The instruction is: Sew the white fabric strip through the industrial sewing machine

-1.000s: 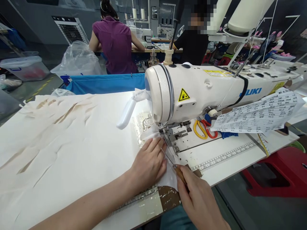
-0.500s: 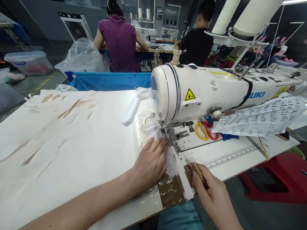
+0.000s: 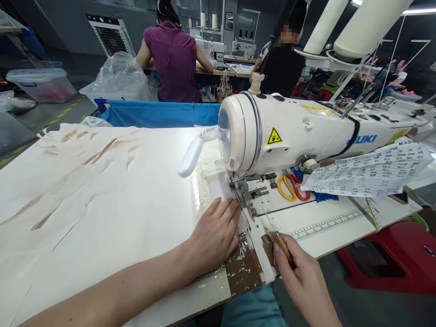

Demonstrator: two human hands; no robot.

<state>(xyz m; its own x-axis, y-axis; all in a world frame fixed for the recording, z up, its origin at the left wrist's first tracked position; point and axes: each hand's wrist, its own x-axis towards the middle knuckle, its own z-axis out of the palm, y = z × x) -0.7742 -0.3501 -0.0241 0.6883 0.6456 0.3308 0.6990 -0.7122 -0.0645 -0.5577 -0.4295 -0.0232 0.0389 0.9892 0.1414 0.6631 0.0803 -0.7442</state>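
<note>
My left hand (image 3: 216, 231) lies palm down, fingers extended side by side, with its fingertips pressing on a sheer white fabric piece (image 3: 218, 184). That piece lies by the needle area of a white sewing machine (image 3: 289, 129); its part beneath my palm is hidden. In my right hand (image 3: 299, 270) is an awl (image 3: 283, 247), gripped by its wooden handle, its thin metal point aimed up and left towards the machine bed. Between the hands a narrow white strip (image 3: 261, 256) runs from the presser foot area down to the table's front edge.
Yellow-and-red-handled scissors (image 3: 294, 187) lie behind the machine bed. A handwritten sheet (image 3: 368, 170) hangs at the right. Large white cut fabric (image 3: 102, 195) covers the table's left. A red stool (image 3: 391, 259) stands at right; two people sit beyond the blue cloth bin (image 3: 163, 113).
The white fabric beside the needle has flattened and extends farther behind my left fingertips. My left hand has barely shifted, and my right hand keeps its hold on the awl. The camera view has turned slightly.
</note>
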